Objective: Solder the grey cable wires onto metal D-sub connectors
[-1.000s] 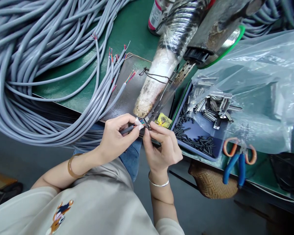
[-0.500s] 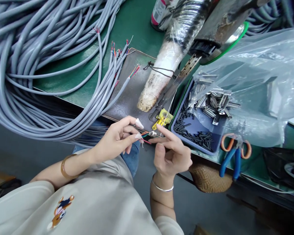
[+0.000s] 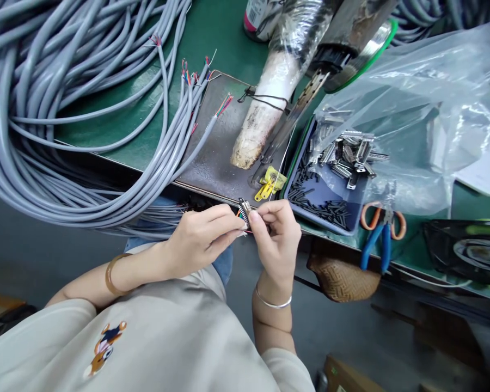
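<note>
Your right hand [image 3: 278,231] pinches the small metal connector [image 3: 246,208] between thumb and fingers, while your left hand [image 3: 208,235] pinches the coloured wires [image 3: 239,213] beside it. The connector is silvery, with a row of dark-and-bright contacts, held between your hands at the near edge of the dark plate [image 3: 220,182]. Half a second ago your right fingers were spread apart; now they have closed on the connector, which has turned more upright.

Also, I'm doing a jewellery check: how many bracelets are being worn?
2: a brown bracelet on the left wrist, a silver bracelet on the right wrist.
</note>
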